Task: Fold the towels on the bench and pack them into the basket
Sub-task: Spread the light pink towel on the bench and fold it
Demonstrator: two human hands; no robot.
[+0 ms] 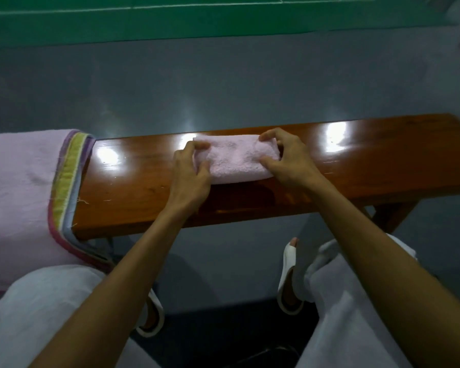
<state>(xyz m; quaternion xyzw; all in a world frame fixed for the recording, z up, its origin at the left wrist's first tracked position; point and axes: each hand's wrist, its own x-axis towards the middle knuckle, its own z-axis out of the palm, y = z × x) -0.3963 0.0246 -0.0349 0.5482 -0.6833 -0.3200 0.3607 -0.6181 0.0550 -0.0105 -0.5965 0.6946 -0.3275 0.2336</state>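
Note:
A small pink towel (233,159), folded into a compact rectangle, lies on the glossy wooden bench (356,168) near its middle. My left hand (190,172) grips the towel's left end, fingers and thumb curled round it. At the right end my right hand (287,158) pinches the towel between thumb and fingers. A larger pink towel (24,187) with a striped yellow, purple and red border drapes over the bench's left end. No basket is in view.
Grey floor lies beyond the bench, with a green court surface (170,19) farther off. My knees in white cloth and my feet in white slippers (288,274) sit under the bench's near edge. The bench's right half is bare wood.

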